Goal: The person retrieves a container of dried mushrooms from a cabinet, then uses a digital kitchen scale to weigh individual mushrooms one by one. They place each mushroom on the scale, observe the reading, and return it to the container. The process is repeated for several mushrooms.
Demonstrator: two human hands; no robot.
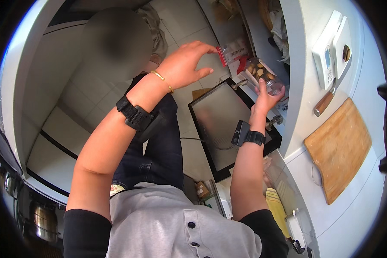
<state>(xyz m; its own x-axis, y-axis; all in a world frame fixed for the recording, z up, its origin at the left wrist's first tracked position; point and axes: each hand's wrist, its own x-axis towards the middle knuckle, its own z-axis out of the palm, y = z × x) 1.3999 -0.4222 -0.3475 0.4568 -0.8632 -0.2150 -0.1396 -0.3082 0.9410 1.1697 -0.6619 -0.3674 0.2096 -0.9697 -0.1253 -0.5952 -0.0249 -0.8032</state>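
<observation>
My right hand (267,101) holds a clear plastic jar (260,72) of brown dried slices, tilted, with a pale label on its side. My left hand (187,64) is to the left of it, thumb apart from the fingers. Its fingertips are at the red edge of a clear plastic bag (234,51) that bears writing; whether they touch it I cannot tell. Both are by the inside of a low cabinet, whose black-framed glass door (222,125) hangs open below my hands. Something red (242,64) lies between bag and jar.
On the white counter at right are a kitchen scale (324,54) with a small round brown thing (346,53) on it, a wooden-handled knife (324,104) and a wooden cutting board (342,148). A blurred patch and grey-green cloth (158,35) are at upper left. A yellow cloth (276,206) hangs lower right.
</observation>
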